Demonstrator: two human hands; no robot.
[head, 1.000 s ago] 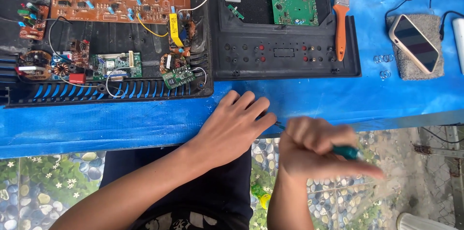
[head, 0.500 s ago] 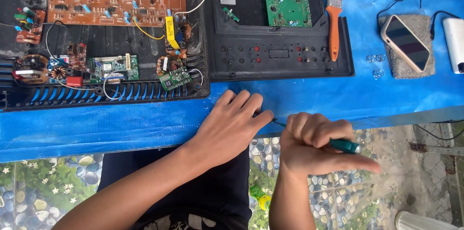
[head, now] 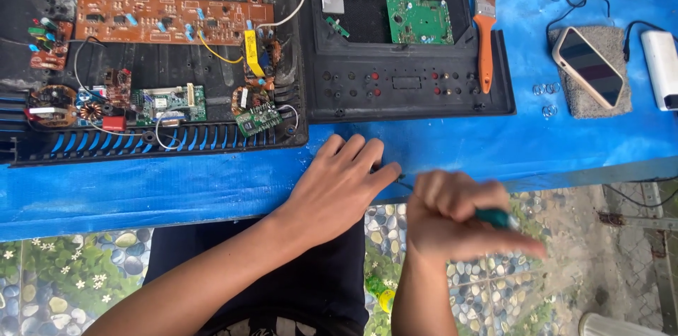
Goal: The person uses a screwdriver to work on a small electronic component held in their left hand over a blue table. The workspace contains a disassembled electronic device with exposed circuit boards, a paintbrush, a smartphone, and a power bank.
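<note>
Across the blue-covered worktop (head: 176,187) lie two opened black housings: one (head: 152,139) full of bare brown and green circuit boards and loose wires, the other (head: 413,92) a control panel with a green board (head: 419,20). Both sit close to the near edge, so a jolt from the hands could shift them or snag a wire. The left hand (head: 337,184) rests flat at that edge, fingers slightly spread, pressing something small that I cannot make out. The right hand (head: 452,212), blurred, has its fingers curled around a green-handled screwdriver (head: 494,217) whose thin shaft points at the left fingertips. A slip of the tip would likely jab them, or send a small part over the edge onto the pebbles below.
</note>
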